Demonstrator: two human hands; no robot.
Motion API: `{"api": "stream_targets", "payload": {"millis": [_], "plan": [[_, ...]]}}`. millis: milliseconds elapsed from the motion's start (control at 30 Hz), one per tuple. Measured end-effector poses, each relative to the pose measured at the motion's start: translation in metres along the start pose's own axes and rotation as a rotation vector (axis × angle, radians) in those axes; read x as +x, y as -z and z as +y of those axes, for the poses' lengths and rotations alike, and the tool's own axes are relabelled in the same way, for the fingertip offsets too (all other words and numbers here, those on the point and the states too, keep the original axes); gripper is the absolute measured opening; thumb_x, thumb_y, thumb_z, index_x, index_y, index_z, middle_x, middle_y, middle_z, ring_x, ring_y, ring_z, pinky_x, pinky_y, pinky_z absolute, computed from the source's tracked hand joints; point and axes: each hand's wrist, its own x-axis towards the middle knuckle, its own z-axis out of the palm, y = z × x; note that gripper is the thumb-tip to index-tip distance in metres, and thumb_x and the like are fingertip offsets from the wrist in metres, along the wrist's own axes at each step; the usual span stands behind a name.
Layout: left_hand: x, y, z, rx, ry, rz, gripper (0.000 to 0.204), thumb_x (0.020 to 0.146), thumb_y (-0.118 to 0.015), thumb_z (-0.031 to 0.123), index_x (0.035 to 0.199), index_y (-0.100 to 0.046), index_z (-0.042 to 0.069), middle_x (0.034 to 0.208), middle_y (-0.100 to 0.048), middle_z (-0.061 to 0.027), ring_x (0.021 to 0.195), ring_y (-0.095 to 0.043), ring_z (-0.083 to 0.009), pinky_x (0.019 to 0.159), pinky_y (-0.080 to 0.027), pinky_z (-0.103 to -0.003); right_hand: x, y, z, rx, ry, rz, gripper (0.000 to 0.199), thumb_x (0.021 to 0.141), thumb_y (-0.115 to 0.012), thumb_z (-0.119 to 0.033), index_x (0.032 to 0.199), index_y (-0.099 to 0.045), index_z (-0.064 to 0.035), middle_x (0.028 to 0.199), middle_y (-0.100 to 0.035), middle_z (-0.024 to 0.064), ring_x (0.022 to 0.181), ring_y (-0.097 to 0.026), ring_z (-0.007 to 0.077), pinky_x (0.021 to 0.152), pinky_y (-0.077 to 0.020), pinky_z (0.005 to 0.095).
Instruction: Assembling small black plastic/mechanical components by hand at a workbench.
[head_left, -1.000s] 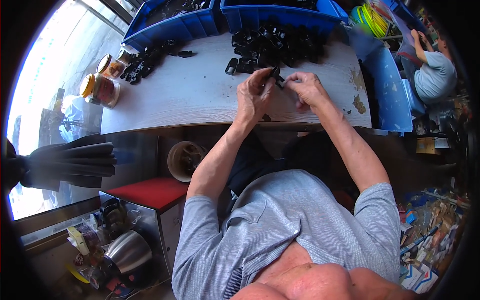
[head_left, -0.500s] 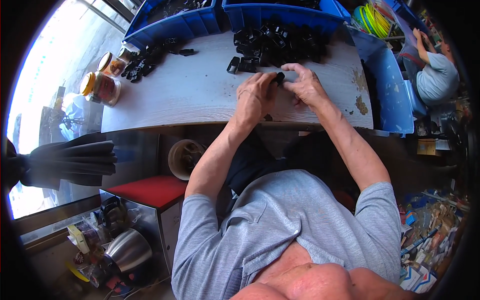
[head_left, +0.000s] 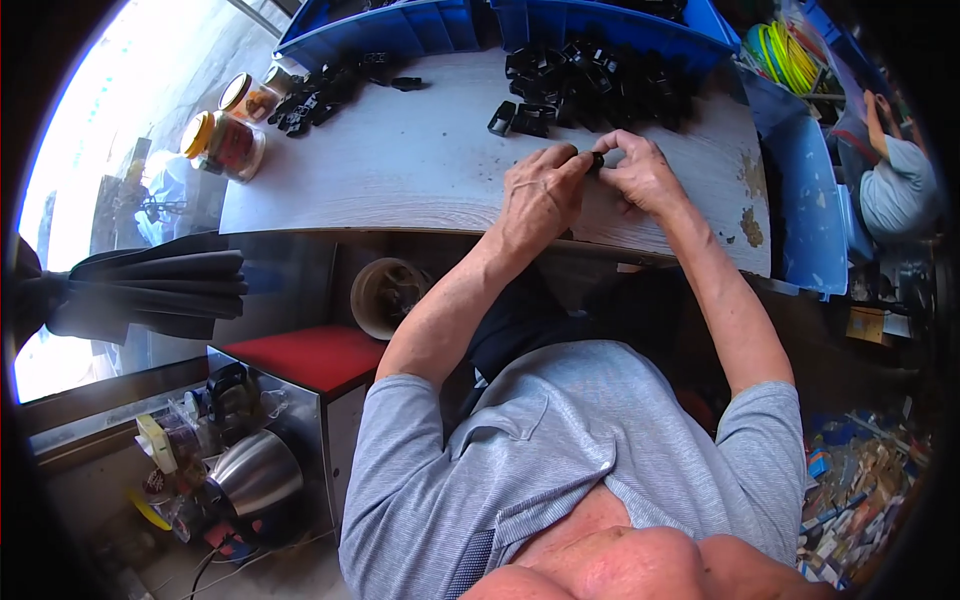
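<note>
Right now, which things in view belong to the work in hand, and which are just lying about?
Likely belonging:
- small black part in the left hand, right hand close beside it
- larger black pile
- smaller black pile

Apparently just lying about:
- yellow-lidded jar
- metal kettle
- yellow-green coil

A pale grey, finely striped, short-sleeved cotton-looking shirt [head_left: 590,400] is being worn, its sleeves [head_left: 765,425] ended near the elbows; a chest pocket [head_left: 508,418] is stitched on, a dark dotted strip [head_left: 472,562] is shown by the opened collar, dark trousers [head_left: 515,320] are glimpsed, and both wrists are seen bare.
</note>
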Motion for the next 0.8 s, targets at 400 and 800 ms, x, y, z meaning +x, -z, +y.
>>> {"api": "stream_targets", "payload": {"millis": [400,800], "plan": [[-0.004,0.011,-0.003,0.125,-0.093,-0.097,0.033,0.084,-0.066,0.008,0.117,-0.069,0.008,0.115,-0.069,-0.0102,0.109,-0.064,-0.0325,0.093,-0.052,-0.044,-0.002,-0.002,-0.011,-0.083,-0.021,-0.048,0.036,0.084,-0.072,-0.013,0.119,-0.064,-0.0122,0.06,-0.053,-0.0017,0.044,-0.053,0.0103,0.039,-0.0436,0.028],[0.052,0.092,-0.166,0.724,0.525,0.067,0.039,0.09,-0.066,0.045,0.122,-0.072,0.023,0.108,-0.071,-0.0148,0.105,-0.063,-0.0357,0.087,-0.052,-0.047,-0.02,0.072,0.047,0.374,-0.1,0.186,0.04,0.082,-0.081,-0.021,0.116,-0.064,-0.0059,0.054,-0.051,-0.0008,0.046,-0.058,0.0124,0.046,-0.0571,0.0311]]}}
